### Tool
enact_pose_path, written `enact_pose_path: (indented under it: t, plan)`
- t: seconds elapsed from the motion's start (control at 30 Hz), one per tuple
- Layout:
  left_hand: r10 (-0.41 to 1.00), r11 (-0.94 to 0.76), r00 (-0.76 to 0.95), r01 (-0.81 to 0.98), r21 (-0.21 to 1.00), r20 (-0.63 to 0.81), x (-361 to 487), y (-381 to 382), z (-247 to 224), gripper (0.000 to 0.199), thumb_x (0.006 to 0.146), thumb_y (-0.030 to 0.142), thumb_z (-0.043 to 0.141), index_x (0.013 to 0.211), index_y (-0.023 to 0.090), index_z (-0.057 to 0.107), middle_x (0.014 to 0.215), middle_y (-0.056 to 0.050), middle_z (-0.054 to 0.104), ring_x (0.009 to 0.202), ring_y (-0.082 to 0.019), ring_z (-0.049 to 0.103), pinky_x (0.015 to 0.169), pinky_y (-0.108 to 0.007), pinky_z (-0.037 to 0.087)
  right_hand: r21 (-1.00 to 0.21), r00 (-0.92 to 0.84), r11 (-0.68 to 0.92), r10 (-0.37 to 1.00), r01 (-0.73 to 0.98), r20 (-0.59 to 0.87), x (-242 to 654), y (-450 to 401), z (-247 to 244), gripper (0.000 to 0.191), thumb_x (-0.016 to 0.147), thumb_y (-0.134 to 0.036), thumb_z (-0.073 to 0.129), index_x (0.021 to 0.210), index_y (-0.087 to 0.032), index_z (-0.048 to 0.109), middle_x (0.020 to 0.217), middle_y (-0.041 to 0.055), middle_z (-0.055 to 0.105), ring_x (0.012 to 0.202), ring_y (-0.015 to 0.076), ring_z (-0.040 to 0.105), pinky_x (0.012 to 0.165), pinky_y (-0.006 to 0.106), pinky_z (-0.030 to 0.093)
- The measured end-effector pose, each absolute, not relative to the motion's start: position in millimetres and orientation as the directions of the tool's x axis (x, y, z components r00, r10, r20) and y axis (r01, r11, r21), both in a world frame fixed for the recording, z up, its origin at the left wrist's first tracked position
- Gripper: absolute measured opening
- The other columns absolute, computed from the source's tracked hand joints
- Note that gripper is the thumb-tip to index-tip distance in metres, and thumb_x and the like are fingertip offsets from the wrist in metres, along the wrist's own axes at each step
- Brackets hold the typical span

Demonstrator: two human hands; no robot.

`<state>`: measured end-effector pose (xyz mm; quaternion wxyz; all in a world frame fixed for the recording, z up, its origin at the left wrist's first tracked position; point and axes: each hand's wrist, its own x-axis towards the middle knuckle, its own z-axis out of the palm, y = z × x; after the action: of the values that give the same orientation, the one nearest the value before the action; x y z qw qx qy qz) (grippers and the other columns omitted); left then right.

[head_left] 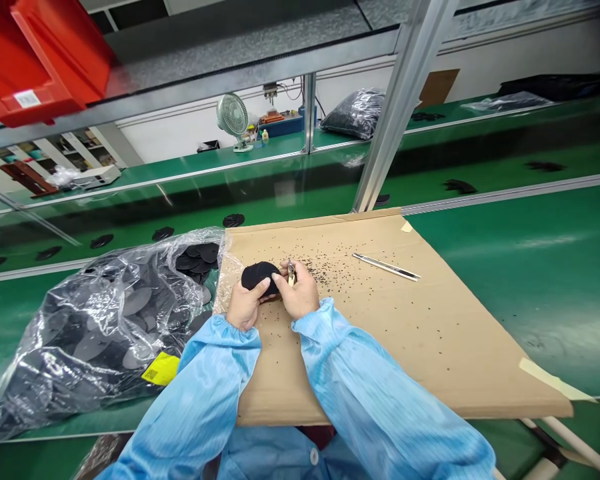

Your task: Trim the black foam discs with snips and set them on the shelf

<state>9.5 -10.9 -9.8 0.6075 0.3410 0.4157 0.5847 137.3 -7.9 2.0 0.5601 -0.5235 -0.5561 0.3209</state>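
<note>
The left hand [245, 305] grips the black disc stack [257, 275] by its lower edge, with the thumb laid across its near face. The right hand [301, 293] has its fingers curled around a small hand tool [291, 273]; its thumb tip bears on the right side of the stack. The tool is mostly covered by the fingers, so its type cannot be told with certainty. The stack is positioned above the left part of a cardboard sheet [375, 373], well apart from the slender metallic tool [386, 266] lying on the right. Small black specks [325, 271] are scattered over the cardboard, densest just beside the right hand. A clear plastic bag [55, 373], containing loose black discs [199, 259] and bearing a yellow label [161, 369], lies at the left, touching the cardboard.
</note>
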Motion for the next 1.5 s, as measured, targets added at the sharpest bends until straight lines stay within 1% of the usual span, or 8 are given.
enact_pose_path:
  t: [0.1,0.3,0.6,0.7,0.77,0.87,1.1,1.5]
  plan:
    - [0.996,0.087,0.006,-0.449,0.889,-0.094,9.4,-11.5,-10.2,0.049,0.061,0.028,0.081,0.105,0.016,0.064,0.100,-0.009,0.069,0.094,-0.025,0.065,0.083,-0.042,0.053,-0.955,0.111,0.235,0.960,0.181,0.257,139.3,-4.3,0.5,0.031,0.071,-0.036,0.065,0.098,-0.020,0.062,0.094,0.0056,0.069,0.085,0.0206,0.063,0.082,0.037,0.049]
    - [1.000,0.008,-0.014,-0.496,0.868,-0.018,7.7,-9.1,-10.6,0.038,0.057,0.022,0.083,0.091,0.015,0.069,0.095,-0.006,0.070,0.096,-0.021,0.064,0.095,-0.037,0.045,-0.977,-0.010,0.208,0.978,0.057,0.207,144.4,1.8,-1.5,0.035,0.065,-0.035,0.070,0.096,-0.019,0.063,0.090,0.0044,0.069,0.084,0.0206,0.064,0.082,0.037,0.050]
    - [1.000,-0.027,-0.002,-0.514,0.858,0.031,11.1,-11.1,-9.7,0.031,0.060,0.020,0.081,0.089,0.015,0.068,0.092,-0.005,0.070,0.093,-0.019,0.063,0.090,-0.032,0.048,-0.979,0.075,0.198,0.977,0.037,0.201,138.0,-0.2,7.0,0.024,0.059,-0.031,0.069,0.075,-0.019,0.056,0.067,-0.0030,0.058,0.062,0.0135,0.053,0.064,0.028,0.046]
    - [0.999,0.039,0.020,-0.559,0.828,-0.034,7.1,-7.6,-10.3,0.036,0.063,0.019,0.080,0.095,0.016,0.066,0.094,-0.004,0.069,0.089,-0.017,0.064,0.080,-0.027,0.052,-0.973,0.080,0.227,0.970,0.048,0.230,136.3,-1.9,4.4,0.025,0.063,-0.034,0.069,0.080,-0.018,0.059,0.072,-0.0006,0.062,0.066,0.0152,0.057,0.068,0.030,0.048]
    - [0.988,0.152,0.067,-0.599,0.786,-0.139,2.5,-4.9,-9.5,0.034,0.067,0.021,0.077,0.098,0.017,0.064,0.088,-0.003,0.067,0.074,-0.011,0.063,0.063,-0.020,0.053,-0.964,0.012,0.267,0.964,-0.006,0.267,136.0,-4.7,3.2,0.026,0.068,-0.036,0.067,0.086,-0.018,0.061,0.078,0.0019,0.066,0.071,0.0168,0.061,0.071,0.031,0.050]
    - [0.932,0.352,0.158,-0.620,0.701,-0.328,-4.4,-2.0,-6.7,0.019,0.077,0.024,0.069,0.091,0.012,0.064,0.069,-0.001,0.060,0.048,-0.003,0.050,0.040,-0.010,0.041,-0.937,-0.076,0.345,0.934,-0.050,0.348,135.7,-9.6,3.3,0.020,0.073,-0.031,0.063,0.088,-0.019,0.063,0.084,0.0029,0.069,0.077,0.0173,0.064,0.075,0.031,0.052]
    - [0.876,0.469,0.257,-0.651,0.597,-0.408,-9.0,-0.1,-3.1,0.008,0.085,0.020,0.059,0.086,0.012,0.062,0.070,0.000,0.057,0.043,0.001,0.044,0.033,-0.004,0.036,-0.865,-0.058,0.485,0.875,0.127,0.481,133.2,-14.3,4.3,0.016,0.076,-0.021,0.056,0.089,-0.021,0.064,0.091,0.0031,0.070,0.085,0.0171,0.065,0.082,0.032,0.051]
    - [0.845,0.505,0.251,-0.662,0.554,-0.472,-2.2,-0.8,-5.7,0.015,0.089,0.018,0.051,0.080,0.012,0.061,0.065,-0.001,0.059,0.046,-0.003,0.054,0.040,-0.007,0.045,-0.651,-0.105,0.635,0.745,0.416,0.659,132.1,-11.6,-3.0,0.019,0.083,-0.020,0.048,0.093,-0.023,0.064,0.090,0.0061,0.069,0.087,0.0196,0.062,0.082,0.034,0.049]
